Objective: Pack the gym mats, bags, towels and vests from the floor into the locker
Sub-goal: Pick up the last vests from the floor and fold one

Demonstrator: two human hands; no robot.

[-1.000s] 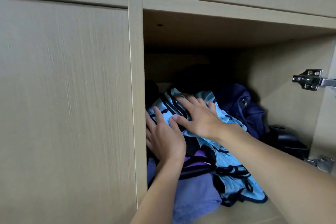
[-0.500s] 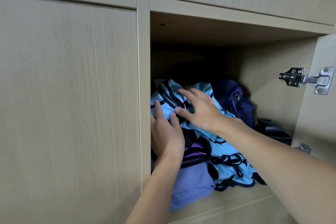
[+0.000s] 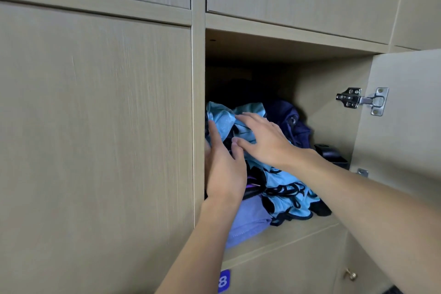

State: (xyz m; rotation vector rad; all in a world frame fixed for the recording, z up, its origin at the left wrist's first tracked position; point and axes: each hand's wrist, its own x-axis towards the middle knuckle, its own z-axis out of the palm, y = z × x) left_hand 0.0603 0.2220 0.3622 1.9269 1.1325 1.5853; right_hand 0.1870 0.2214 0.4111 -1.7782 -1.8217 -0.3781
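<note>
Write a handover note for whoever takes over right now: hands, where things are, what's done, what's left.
Left hand: open, pressing the vests at the locker's left side.
Right hand: open, flat on top of the vests.
Done: vests lie on a purple towel in the locker, navy bag behind them; door open.
Left: probably push the pile deeper, since towel and vests lie near the shelf's front edge, then shut the door. The floor is out of view, so check it for more.

Matt wood-grain locker (image 3: 95,126), shiny metal hinge (image 3: 362,100), sheeny cloth vests (image 3: 286,196).
</note>
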